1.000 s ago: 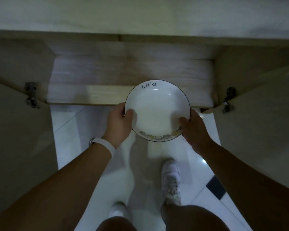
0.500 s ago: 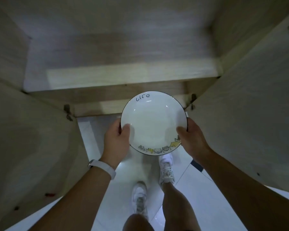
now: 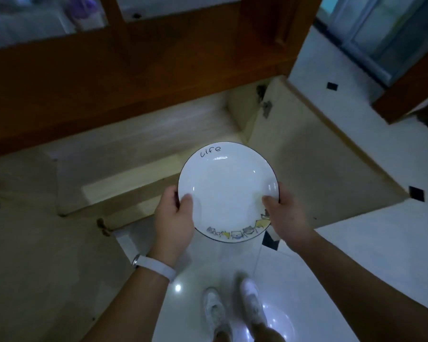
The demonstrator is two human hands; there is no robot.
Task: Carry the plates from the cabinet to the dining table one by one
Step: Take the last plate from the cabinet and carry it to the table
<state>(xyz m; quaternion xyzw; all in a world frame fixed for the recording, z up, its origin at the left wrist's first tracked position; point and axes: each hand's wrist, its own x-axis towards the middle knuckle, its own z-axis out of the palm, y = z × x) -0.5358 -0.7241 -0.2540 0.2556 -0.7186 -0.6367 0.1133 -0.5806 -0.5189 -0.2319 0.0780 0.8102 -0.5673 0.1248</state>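
Plate [image 3: 229,191] roughly level, face-up.

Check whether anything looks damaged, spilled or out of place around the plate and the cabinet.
Nothing stands out. The plate looks whole and clean, with the left hand and right hand gripping opposite edges of its rim. The only loose end: the cabinet's left door and right door stand open.

Home, wooden cabinet [image 3: 139,77], tiled floor [image 3: 361,257]
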